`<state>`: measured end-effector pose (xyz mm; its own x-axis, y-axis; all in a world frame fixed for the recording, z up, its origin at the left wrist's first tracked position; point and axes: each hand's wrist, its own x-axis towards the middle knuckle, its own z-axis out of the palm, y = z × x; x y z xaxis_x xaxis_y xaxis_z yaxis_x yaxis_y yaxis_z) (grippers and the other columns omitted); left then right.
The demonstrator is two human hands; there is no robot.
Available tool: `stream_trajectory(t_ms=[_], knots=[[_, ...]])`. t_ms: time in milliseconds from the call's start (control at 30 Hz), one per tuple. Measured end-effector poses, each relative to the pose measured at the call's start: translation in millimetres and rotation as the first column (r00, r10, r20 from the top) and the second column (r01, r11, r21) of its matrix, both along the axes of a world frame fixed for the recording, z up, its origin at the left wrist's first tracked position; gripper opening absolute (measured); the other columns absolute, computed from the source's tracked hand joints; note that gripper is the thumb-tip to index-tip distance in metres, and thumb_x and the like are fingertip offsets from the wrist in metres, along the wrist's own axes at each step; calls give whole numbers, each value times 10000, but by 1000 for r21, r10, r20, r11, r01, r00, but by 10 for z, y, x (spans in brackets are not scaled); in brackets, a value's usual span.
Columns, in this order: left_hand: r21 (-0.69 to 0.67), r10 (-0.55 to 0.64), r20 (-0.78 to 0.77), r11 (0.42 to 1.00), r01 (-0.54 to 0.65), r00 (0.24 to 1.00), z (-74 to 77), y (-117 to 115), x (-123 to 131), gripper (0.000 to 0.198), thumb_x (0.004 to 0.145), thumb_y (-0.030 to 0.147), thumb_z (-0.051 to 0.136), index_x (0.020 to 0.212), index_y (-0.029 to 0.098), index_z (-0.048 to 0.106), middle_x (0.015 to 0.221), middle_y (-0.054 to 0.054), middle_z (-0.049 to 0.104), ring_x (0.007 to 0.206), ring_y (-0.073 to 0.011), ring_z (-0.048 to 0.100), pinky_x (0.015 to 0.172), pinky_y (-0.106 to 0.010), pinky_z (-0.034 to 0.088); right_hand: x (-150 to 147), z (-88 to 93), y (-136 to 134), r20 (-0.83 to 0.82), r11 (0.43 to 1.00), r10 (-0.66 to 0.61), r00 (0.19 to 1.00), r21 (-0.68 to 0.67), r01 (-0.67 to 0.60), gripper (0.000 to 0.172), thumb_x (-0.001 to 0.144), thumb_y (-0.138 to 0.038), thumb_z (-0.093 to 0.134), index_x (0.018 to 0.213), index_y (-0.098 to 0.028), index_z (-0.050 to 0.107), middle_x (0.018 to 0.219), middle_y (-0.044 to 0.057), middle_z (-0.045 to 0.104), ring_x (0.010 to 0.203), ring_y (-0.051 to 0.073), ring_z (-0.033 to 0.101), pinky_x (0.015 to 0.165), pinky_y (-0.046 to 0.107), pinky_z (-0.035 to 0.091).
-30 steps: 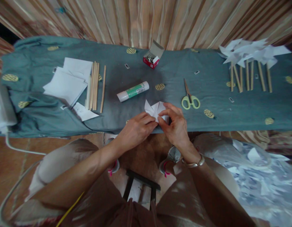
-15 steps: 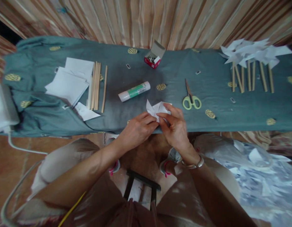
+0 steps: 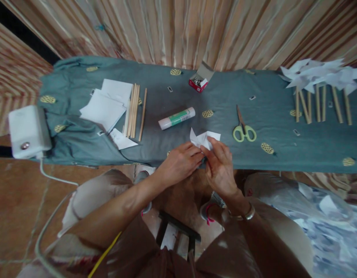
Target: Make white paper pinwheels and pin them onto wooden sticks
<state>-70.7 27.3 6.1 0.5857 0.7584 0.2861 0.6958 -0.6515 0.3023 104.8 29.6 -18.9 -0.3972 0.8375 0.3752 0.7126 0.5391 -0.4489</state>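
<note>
A small white paper pinwheel, partly folded, lies at the table's front edge between my hands. My left hand is closed with its fingertips on the paper's lower left side. From the right, my right hand pinches the paper, thumb and fingers pressed on its middle and right fold. My fingers hide the lower part of the paper. Just beyond it lies a glue stick with a green label. Green-handled scissors rest to the right of my right hand.
White paper sheets and several wooden sticks lie on the left. A red box of metal pins stands open at the back. Finished pinwheels lie far right. A white device with a cable sits at the left end.
The camera view has shifted, so the whole table appears further right and lower. Both hands stay on the paper pinwheel, with the right fingers slightly repositioned on its fold.
</note>
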Motion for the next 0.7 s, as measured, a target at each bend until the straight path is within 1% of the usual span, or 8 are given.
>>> stream_trajectory(t_ms=[100, 167, 300, 433, 567, 700], knots=[[-18, 3, -15, 1000, -4, 1000, 5, 6, 5, 155, 937, 176, 520, 1005, 117, 647, 967, -79, 672, 909, -187, 602, 828, -320, 542, -14, -5, -7, 9, 1000, -1, 1000, 28, 0, 378, 903, -102, 429, 1214, -213, 614, 1413, 149, 528, 1295, 305, 459, 1008, 533, 417], [-3, 3, -28, 1000, -3, 1000, 13, 9, 9, 158, 941, 171, 510, 1001, 122, 648, 961, -71, 675, 900, -186, 604, 823, -315, 542, -18, 0, -2, 7, 1000, -4, 1000, 29, 4, 364, 906, -107, 427, 1197, -201, 625, 1400, 160, 536, 1286, 310, 466, 1006, 538, 416], [49, 9, -34, 999, -7, 999, 20, 8, 10, 160, 943, 169, 510, 1005, 125, 651, 960, -61, 679, 890, -185, 607, 819, -308, 540, 6, 31, 7, -4, 1000, -12, 1000, 6, 12, 383, 898, -91, 412, 1183, -209, 638, 1407, 140, 529, 1297, 291, 465, 1029, 525, 414], [61, 17, -26, 998, -16, 1000, 32, 9, 1, 160, 939, 164, 518, 993, 116, 660, 942, -72, 686, 882, -194, 609, 799, -312, 543, 71, 75, 19, -41, 1000, -14, 999, -12, 14, 414, 890, -91, 410, 1223, -220, 621, 1412, 118, 530, 1304, 269, 471, 1051, 508, 415], [86, 41, -24, 996, -39, 999, 64, 35, -42, 148, 933, 151, 528, 968, 119, 668, 935, -78, 697, 863, -190, 610, 767, -305, 537, 150, 99, 87, -63, 997, -77, 995, -19, 76, 415, 891, -117, 420, 1234, -244, 614, 1378, 102, 566, 1292, 267, 496, 1060, 527, 413], [128, 73, -21, 989, -70, 997, 68, 98, -119, 161, 930, 136, 528, 973, 130, 683, 971, -78, 706, 891, -193, 612, 787, -320, 525, 203, 107, 173, -68, 991, -116, 991, -67, 112, 429, 897, -134, 393, 1276, -192, 586, 1391, 138, 558, 1319, 278, 485, 1068, 540, 417]])
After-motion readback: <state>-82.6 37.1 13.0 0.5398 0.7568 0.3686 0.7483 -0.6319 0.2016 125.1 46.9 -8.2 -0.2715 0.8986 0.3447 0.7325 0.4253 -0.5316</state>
